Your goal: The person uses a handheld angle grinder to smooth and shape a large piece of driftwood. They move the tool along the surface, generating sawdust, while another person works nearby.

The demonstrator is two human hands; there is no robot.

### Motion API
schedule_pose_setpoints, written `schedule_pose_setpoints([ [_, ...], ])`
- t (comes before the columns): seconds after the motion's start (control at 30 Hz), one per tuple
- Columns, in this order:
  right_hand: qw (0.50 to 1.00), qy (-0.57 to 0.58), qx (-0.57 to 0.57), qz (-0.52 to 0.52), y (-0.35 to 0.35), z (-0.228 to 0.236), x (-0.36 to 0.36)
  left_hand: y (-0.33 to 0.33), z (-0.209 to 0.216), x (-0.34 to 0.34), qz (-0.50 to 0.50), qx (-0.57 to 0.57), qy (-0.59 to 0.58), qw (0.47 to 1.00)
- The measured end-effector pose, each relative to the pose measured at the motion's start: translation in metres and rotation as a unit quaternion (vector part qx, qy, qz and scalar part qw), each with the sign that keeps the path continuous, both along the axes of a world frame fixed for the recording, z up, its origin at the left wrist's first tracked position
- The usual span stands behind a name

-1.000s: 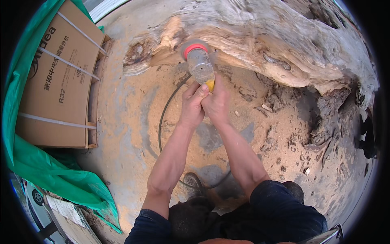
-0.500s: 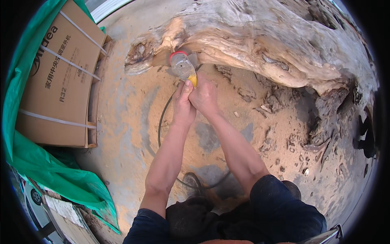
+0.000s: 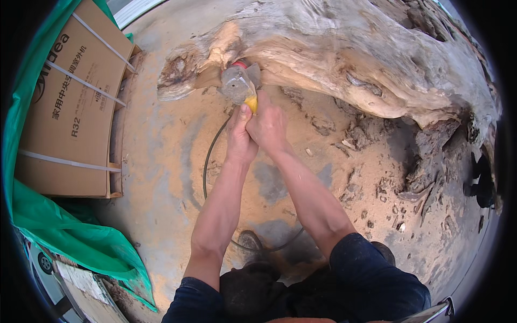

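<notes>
Both of my hands are wrapped round an angle grinder [image 3: 236, 86] with a yellow body and a dusty grey head. My left hand [image 3: 240, 141] closes round its rear, the thumb lying along the top. My right hand [image 3: 268, 125] grips the grinder from the right, pressed against the left one. At the far end of the tool a red disc edge [image 3: 240, 64] meets the underside of a big weathered log [image 3: 301, 59], beside a pale, freshly cut patch. My fingers hide most of the grinder's body.
A dark cable [image 3: 206, 167] loops over the dusty floor past my shoe [image 3: 249, 240]. On the left stands a strapped cardboard box [image 3: 70, 118] on a wooden pallet, with green sheeting [image 3: 81, 237] around it. Bark chips [image 3: 398, 210] lie at right; a person's dark shoe [image 3: 479, 189] shows at the far right.
The grinder head has turned slightly, so less of the red disc edge shows. Both hands keep their grip. The whole view has shifted a little, with the box and log now further left.
</notes>
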State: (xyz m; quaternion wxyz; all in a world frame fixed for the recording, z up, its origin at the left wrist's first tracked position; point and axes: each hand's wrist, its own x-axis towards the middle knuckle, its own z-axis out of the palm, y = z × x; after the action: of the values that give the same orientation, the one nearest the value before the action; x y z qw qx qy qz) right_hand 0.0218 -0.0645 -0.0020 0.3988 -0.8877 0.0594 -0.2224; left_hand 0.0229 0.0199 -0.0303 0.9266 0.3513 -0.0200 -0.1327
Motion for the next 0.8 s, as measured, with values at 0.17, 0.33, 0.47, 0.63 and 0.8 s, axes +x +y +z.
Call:
schedule_pose_setpoints([
  [0.17, 1.000, 0.015, 0.009, 0.007, -0.001, 0.000, 0.000, 0.003, -0.009, 0.006, 0.002, 0.029, -0.020, 0.999],
  [0.33, 0.998, 0.036, -0.012, 0.049, 0.002, 0.009, 0.005, 0.004, -0.008, 0.003, 0.047, 0.001, 0.010, 0.999],
  [0.47, 0.995, 0.030, -0.013, 0.094, 0.014, 0.011, 0.011, 0.016, -0.006, 0.004, 0.063, -0.026, 0.024, 0.997],
  [0.63, 0.995, 0.015, 0.038, 0.096, 0.034, -0.008, -0.003, 0.036, -0.018, -0.014, 0.068, 0.015, 0.022, 0.997],
  [0.8, 0.999, 0.005, 0.013, 0.049, 0.016, -0.008, 0.001, 0.020, -0.018, -0.001, 0.036, 0.025, 0.019, 0.999],
])
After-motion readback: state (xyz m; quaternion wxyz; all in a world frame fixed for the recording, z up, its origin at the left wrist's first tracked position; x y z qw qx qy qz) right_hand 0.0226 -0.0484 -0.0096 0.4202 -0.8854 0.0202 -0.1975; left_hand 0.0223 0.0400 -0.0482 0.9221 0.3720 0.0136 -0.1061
